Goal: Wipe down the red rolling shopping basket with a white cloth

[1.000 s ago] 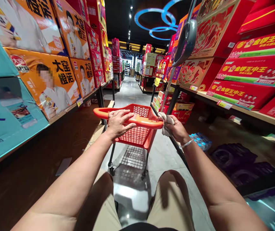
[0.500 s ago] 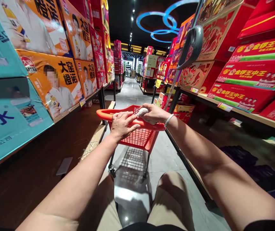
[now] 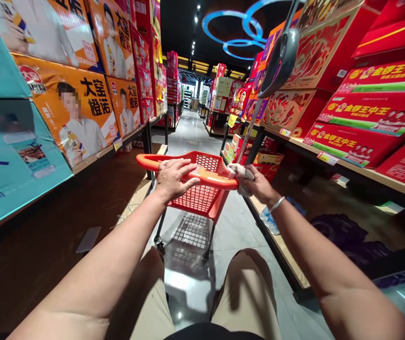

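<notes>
The left hand (image 3: 176, 181) lies palm-down with its fingers spread over the orange handle (image 3: 202, 175) of the red shopping cart (image 3: 197, 198), while the right hand (image 3: 259, 185) grips a bunched pale cloth (image 3: 240, 173) against the handle's right end. The cart stands on the grey tiled floor (image 3: 184, 137) of the aisle, just ahead of the person's knees, between a left shelf stacked with orange cartons (image 3: 71, 108) and turquoise cartons (image 3: 14, 160) and a right shelf bearing red boxes (image 3: 365, 113), some with green stripes
</notes>
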Available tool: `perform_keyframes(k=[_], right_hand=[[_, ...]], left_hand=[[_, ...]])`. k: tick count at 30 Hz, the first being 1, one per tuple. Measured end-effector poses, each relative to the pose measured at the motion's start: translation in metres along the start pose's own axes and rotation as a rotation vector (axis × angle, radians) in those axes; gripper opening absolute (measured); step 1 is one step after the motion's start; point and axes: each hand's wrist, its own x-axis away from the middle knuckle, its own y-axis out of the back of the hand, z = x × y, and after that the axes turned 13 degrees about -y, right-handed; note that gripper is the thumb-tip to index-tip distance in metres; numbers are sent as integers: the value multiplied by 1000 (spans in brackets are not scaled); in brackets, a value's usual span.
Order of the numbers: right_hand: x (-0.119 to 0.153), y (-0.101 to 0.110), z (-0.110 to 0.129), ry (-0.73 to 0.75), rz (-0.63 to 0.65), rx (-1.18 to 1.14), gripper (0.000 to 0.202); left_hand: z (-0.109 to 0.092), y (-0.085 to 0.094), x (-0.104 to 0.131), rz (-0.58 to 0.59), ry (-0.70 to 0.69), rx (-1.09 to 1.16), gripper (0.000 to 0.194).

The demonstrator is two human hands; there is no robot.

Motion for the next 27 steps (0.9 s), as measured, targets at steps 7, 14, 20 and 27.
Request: perform_keyframes(k=[7, 14, 20, 27], right_hand=[[-13, 9, -16, 82, -384, 27, 51], [-56, -17, 62, 401, -526, -244, 48], [-91, 25, 148, 591, -536, -586, 45], [-87, 60, 240, 837, -533, -367, 40]], left_hand=[[-2, -1, 2, -42, -45, -54, 42], [-13, -8, 2, -83, -53, -83, 37], [-14, -5, 3, -42, -35, -62, 39], [-11, -3, 6, -49, -43, -56, 39]])
